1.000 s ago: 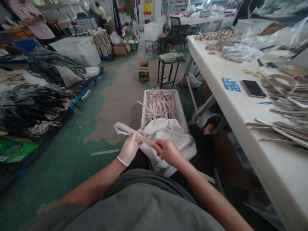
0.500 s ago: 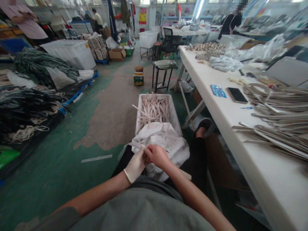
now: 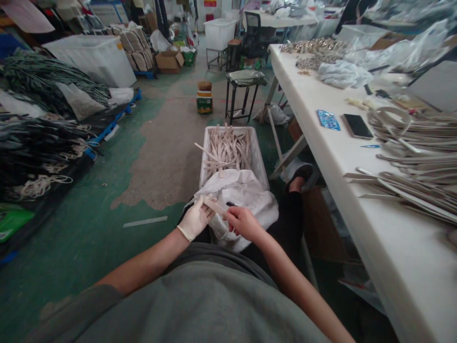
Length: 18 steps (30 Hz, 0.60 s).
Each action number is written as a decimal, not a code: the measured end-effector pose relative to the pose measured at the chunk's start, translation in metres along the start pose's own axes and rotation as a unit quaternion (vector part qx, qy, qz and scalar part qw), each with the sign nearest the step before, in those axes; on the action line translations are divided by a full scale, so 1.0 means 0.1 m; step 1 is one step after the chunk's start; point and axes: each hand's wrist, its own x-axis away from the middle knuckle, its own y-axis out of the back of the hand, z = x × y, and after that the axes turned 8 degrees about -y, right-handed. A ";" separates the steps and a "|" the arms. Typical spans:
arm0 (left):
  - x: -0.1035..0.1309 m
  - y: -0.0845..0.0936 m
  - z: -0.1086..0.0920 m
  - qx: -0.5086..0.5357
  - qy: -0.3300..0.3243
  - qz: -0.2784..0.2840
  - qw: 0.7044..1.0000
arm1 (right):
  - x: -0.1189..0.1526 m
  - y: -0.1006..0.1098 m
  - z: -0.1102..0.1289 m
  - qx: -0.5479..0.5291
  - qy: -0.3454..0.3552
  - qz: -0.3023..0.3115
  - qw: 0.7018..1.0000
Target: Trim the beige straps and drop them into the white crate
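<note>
A pale strip (image 3: 214, 206) lay between the two hands, just below the centre of the frame. Its long axis ran obliquely, one end toward the upper left and the other toward the lower right. The right hand (image 3: 244, 222) pinched the lower-right end; the gloved left hand (image 3: 194, 219) was turned palm up with its fingers at the upper-left end, though whether they gripped it could not be told. The step in hand appeared to be handling this single strip; the next move seemed to call for a firm pinch on the right and support on the left, keeping it straight. Beneath the hands was a white sack (image 3: 250, 188). Above it, at mid-frame, a white crate (image 3: 263, 164) held a tangle of similar strips (image 3: 228, 147). One narrow strip (image 3: 145, 222) lay on the floor, left of centre, and a table (image 3: 303, 105) crossed the right side, bearing a phone (image 3: 357, 126).
</note>
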 end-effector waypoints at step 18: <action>0.10 0.09 0.06 -0.017 0.001 0.047 0.999 | 0.28 0.03 -0.34 0.021 0.006 0.002 1.000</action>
